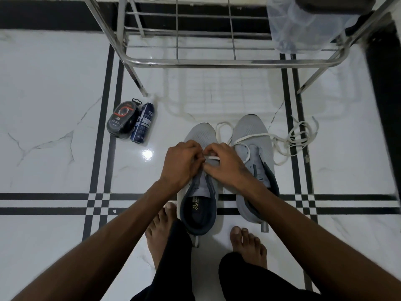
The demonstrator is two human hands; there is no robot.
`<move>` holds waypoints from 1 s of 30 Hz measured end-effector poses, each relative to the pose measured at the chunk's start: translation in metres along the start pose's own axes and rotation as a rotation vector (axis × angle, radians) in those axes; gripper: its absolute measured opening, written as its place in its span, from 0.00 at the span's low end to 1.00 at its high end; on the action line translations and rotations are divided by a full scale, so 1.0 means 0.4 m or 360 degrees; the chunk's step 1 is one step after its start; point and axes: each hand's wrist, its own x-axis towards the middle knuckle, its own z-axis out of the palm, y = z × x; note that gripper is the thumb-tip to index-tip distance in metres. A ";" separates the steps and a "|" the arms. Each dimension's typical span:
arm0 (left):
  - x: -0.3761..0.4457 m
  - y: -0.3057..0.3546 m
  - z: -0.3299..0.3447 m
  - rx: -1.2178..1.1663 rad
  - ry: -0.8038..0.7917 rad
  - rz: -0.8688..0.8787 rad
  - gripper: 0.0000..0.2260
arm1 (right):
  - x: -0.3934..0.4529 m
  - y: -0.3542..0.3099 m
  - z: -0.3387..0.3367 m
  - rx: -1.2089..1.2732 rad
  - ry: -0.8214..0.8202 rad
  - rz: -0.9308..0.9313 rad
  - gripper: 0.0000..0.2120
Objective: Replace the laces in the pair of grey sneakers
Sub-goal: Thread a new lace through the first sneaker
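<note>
Both hands meet over the left sneaker (198,192) — my left hand (181,165) and right hand (225,167) pinching the white lace (211,157) at its eyelets; shoe's long axis runs away from me, equally near either hand.

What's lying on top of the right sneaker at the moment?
A loose white lace crosses the right sneaker near the toe and trails onto the floor. The right hand and forearm cover its inner side, so the eyelets there are hidden.
</note>
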 end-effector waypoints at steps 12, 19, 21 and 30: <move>-0.043 -0.002 -0.070 -0.1355 -0.0051 -0.0645 0.09 | -0.008 -0.028 0.041 -0.0209 0.0035 0.0029 0.22; -0.011 0.000 -0.089 -0.0908 -0.0006 -0.0467 0.04 | -0.017 -0.026 0.059 -0.0275 0.0143 0.0101 0.22; -0.007 0.007 -0.070 -0.0376 -0.0287 -0.0262 0.10 | -0.014 -0.021 0.054 -0.0248 0.0138 0.0095 0.22; -0.001 0.017 -0.027 0.0163 -0.0182 -0.0262 0.08 | -0.013 -0.013 0.048 -0.0124 0.0139 0.0089 0.23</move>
